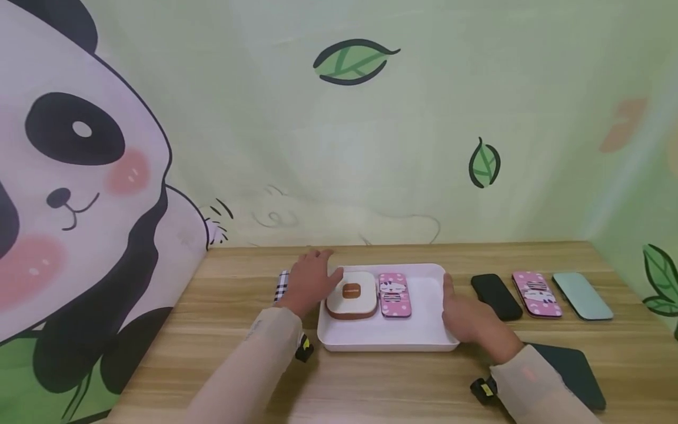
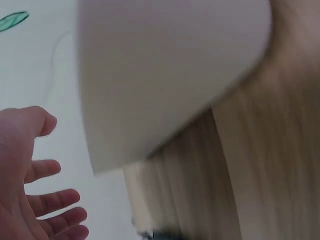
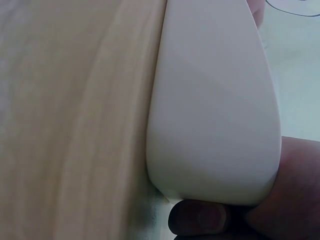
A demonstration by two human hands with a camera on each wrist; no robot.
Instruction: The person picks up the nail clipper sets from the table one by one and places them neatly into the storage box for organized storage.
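A white rectangular tray (image 1: 428, 306) lies on the table between the two hands. Inside it, at the left, sits a cream square item with a brown rim (image 1: 364, 302), shaped like a slice of toast. Beside that lies a pink flat case (image 1: 395, 300) with white dots and a cat picture. My left hand (image 1: 312, 281) is over the tray's left edge, fingers spread; in the left wrist view its fingers (image 2: 52, 202) stand apart from the tray wall (image 2: 165, 75). My right hand (image 1: 468, 315) grips the tray's right side, with a finger (image 3: 200, 217) bent at its corner.
Right of the tray lie a black flat case (image 1: 496, 296), another pink cat case (image 1: 536, 294) and a pale blue flat case (image 1: 582, 295). A dark flat slab (image 1: 574, 377) is partly under the right forearm. A black-and-white checked item (image 1: 282, 285) shows behind the left hand.
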